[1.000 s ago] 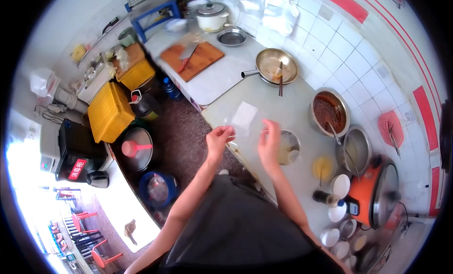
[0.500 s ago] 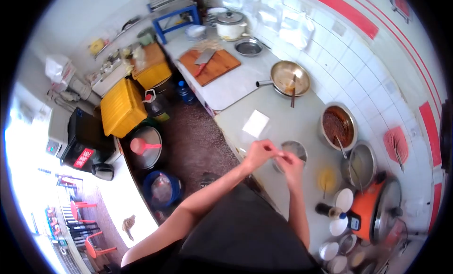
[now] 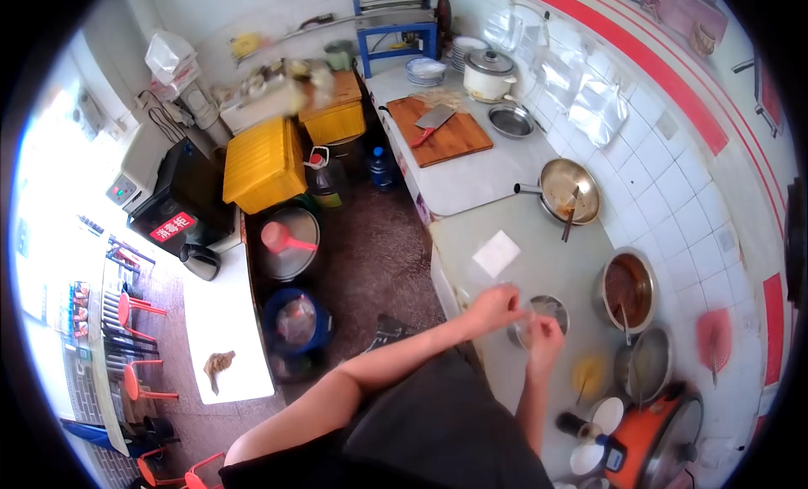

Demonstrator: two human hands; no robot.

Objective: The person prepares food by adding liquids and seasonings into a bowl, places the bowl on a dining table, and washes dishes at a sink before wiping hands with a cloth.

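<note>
Over the near edge of the grey counter, my left hand (image 3: 493, 310) has its fingers closed in a pinch; what lies between them is too small to make out. Close to its right is my right hand (image 3: 543, 336), its fingers also pinched together, their contents unclear. A metal bowl (image 3: 555, 310) sits on the counter just behind and beside my hands. A white square sheet (image 3: 497, 253) lies flat on the counter beyond my left hand.
A pan (image 3: 569, 186) with chopsticks, a bowl of dark red sauce (image 3: 629, 287) and an orange cooker (image 3: 665, 438) line the wall side. Further back, a cleaver (image 3: 436, 116) rests on a wooden board (image 3: 459, 142). White cups stand near the cooker.
The hands were apart a second ago, then came together, and now show a small gap. The view has turned, shifting the counter and its items right and down.
</note>
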